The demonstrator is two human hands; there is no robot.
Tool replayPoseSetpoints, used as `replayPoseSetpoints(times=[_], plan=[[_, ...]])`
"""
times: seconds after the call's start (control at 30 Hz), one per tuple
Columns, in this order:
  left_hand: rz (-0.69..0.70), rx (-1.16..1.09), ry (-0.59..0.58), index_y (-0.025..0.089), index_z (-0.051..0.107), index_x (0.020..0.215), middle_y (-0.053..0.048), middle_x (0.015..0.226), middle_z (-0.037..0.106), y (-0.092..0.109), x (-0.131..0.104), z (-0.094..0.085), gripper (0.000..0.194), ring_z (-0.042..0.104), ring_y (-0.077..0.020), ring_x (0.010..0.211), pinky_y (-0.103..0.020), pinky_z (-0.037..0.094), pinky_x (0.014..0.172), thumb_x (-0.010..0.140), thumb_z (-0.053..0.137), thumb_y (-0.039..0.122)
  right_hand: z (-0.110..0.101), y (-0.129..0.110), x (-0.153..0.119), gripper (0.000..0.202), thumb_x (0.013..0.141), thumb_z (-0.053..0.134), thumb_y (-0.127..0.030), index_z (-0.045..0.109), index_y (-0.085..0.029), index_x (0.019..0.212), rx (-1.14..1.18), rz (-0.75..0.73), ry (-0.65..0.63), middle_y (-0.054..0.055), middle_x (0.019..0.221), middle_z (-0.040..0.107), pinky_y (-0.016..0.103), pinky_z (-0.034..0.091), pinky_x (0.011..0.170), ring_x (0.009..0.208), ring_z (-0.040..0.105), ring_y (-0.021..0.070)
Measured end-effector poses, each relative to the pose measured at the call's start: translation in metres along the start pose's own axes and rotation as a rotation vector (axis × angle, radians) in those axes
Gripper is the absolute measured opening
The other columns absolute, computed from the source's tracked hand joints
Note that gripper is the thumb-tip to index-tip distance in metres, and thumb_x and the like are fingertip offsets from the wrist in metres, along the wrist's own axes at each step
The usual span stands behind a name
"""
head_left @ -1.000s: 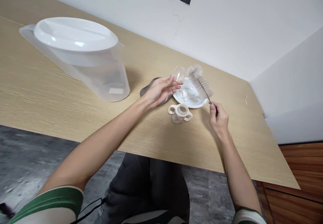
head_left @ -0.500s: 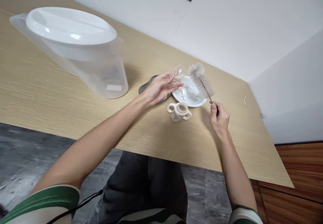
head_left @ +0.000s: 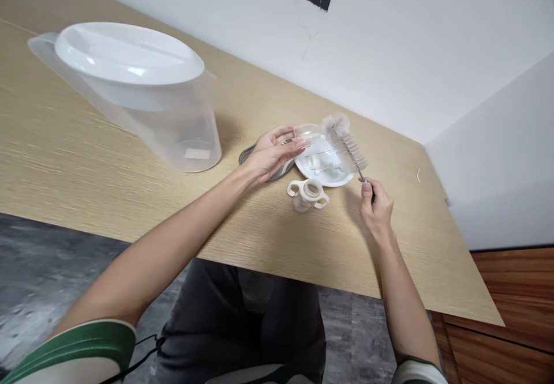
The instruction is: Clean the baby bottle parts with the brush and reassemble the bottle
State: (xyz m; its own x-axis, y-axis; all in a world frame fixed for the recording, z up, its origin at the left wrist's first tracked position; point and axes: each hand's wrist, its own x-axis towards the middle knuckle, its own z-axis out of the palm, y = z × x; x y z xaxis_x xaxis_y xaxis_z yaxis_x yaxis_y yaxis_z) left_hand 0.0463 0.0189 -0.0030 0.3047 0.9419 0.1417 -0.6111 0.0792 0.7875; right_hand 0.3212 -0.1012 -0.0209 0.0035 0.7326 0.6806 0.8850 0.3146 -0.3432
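Observation:
Between the fingers of my left hand (head_left: 276,152) is a clear plastic cap (head_left: 308,134), held sideways above the white bowl (head_left: 341,181). My right hand (head_left: 376,206) is closed on the handle of a bottle brush (head_left: 348,149), whose pale bristles point up and lean left, a little apart from the cap. In the bowl lie a small white ring (head_left: 313,161) and other small clear or white pieces. Just in front of it a small bottle with two handles (head_left: 306,195) stands upright without a lid. Partly hidden behind my left hand is a grey tray (head_left: 283,169).
A large translucent pitcher (head_left: 173,124) with a white lid (head_left: 130,52) stands on the wooden table (head_left: 255,222) at the left. A thin pale strip (head_left: 418,175) lies at the right. The white wall (head_left: 381,44) runs along the table's back edge.
My left hand has turned, and the cap now lies more sideways in its fingers. The brush stays in my right hand, almost unmoved. The view has shifted slightly.

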Motion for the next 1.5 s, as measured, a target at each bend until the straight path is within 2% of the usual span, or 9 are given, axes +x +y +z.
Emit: replayPoseSetpoints(times=[0.17, 0.3, 0.53, 0.63, 0.77, 0.93, 1.07, 1.33, 1.5], plan=[[0.078, 0.071, -0.031, 0.020, 0.068, 0.118, -0.009, 0.125, 0.069, 0.002, -0.001, -0.001, 0.058, 0.069, -0.0227, 0.118, -0.040, 0.052, 0.112, 0.065, 0.092, 0.013, -0.001, -0.003, -0.002, 0.036, 0.105, 0.042, -0.042, 0.068, -0.018, 0.106, 0.011, -0.029, 0.014, 0.005, 0.082, 0.072, 0.027, 0.046, 0.058, 0.059, 0.059, 0.0137], [0.018, 0.091, -0.077, 0.024, 0.066, 0.128, -0.009, 0.130, 0.066, 0.006, -0.003, 0.001, 0.065, 0.074, -0.0222, 0.108, -0.042, 0.058, 0.106, 0.068, 0.092, 0.022, 0.001, -0.004, -0.002, 0.033, 0.105, 0.044, -0.039, 0.068, -0.017, 0.104, 0.014, -0.075, -0.027, 0.003, 0.076, 0.069, 0.027, 0.044, 0.056, 0.057, 0.057, 0.0134], [0.022, 0.095, -0.033, 0.020, 0.068, 0.120, -0.010, 0.130, 0.067, 0.005, -0.002, 0.002, 0.060, 0.074, -0.0187, 0.097, -0.041, 0.060, 0.101, 0.068, 0.094, 0.033, 0.001, -0.003, -0.002, 0.035, 0.104, 0.043, -0.043, 0.068, -0.018, 0.103, 0.012, -0.045, -0.059, 0.003, 0.073, 0.067, 0.028, 0.043, 0.056, 0.056, 0.055, 0.0137], [0.056, 0.128, -0.025, 0.018, 0.069, 0.116, -0.011, 0.134, 0.065, 0.005, -0.002, 0.001, 0.058, 0.073, -0.0200, 0.103, -0.042, 0.056, 0.105, 0.065, 0.095, 0.028, 0.002, -0.001, -0.001, 0.037, 0.105, 0.042, -0.044, 0.068, -0.018, 0.104, 0.010, -0.025, -0.082, 0.003, 0.075, 0.069, 0.029, 0.045, 0.059, 0.059, 0.059, 0.0150], [0.082, 0.189, -0.080, 0.021, 0.064, 0.122, -0.011, 0.124, 0.069, 0.008, -0.004, -0.002, 0.066, 0.071, -0.0233, 0.111, -0.044, 0.052, 0.109, 0.064, 0.095, 0.023, 0.001, 0.000, 0.000, 0.038, 0.105, 0.041, -0.044, 0.068, -0.018, 0.104, -0.011, 0.016, -0.090, 0.004, 0.076, 0.070, 0.029, 0.046, 0.061, 0.061, 0.060, 0.0153], [0.072, 0.216, -0.099, 0.022, 0.063, 0.122, -0.009, 0.120, 0.068, 0.008, -0.005, -0.001, 0.067, 0.070, -0.0236, 0.110, -0.042, 0.058, 0.100, 0.063, 0.095, 0.025, -0.002, -0.001, 0.000, 0.035, 0.104, 0.044, -0.043, 0.069, -0.018, 0.104, 0.009, -0.003, -0.027, 0.006, 0.086, 0.074, 0.028, 0.047, 0.062, 0.063, 0.062, 0.0149], [0.108, 0.259, -0.062, 0.021, 0.064, 0.119, -0.010, 0.120, 0.067, 0.004, -0.002, -0.003, 0.065, 0.070, -0.0227, 0.105, -0.041, 0.061, 0.093, 0.063, 0.095, 0.032, -0.002, -0.001, 0.000, 0.035, 0.104, 0.045, -0.044, 0.069, -0.018, 0.102, -0.007, -0.019, -0.060, 0.006, 0.084, 0.074, 0.029, 0.047, 0.061, 0.065, 0.063, 0.0159], [0.162, 0.305, -0.120, 0.019, 0.064, 0.118, -0.013, 0.138, 0.061, 0.002, 0.001, -0.008, 0.069, 0.072, -0.0231, 0.106, -0.042, 0.054, 0.103, 0.059, 0.096, 0.030, -0.002, 0.002, 0.001, 0.037, 0.104, 0.044, -0.046, 0.070, -0.019, 0.101, -0.007, 0.030, 0.034, 0.008, 0.090, 0.076, 0.030, 0.051, 0.066, 0.074, 0.068, 0.0184], [0.151, 0.294, -0.148, 0.020, 0.063, 0.124, -0.014, 0.133, 0.063, 0.004, 0.000, -0.007, 0.073, 0.073, -0.0245, 0.105, -0.045, 0.054, 0.103, 0.059, 0.096, 0.027, -0.002, 0.003, 0.000, 0.034, 0.103, 0.047, -0.043, 0.070, -0.018, 0.101, 0.018, -0.026, -0.025, 0.007, 0.087, 0.075, 0.029, 0.049, 0.063, 0.068, 0.066, 0.0170]])
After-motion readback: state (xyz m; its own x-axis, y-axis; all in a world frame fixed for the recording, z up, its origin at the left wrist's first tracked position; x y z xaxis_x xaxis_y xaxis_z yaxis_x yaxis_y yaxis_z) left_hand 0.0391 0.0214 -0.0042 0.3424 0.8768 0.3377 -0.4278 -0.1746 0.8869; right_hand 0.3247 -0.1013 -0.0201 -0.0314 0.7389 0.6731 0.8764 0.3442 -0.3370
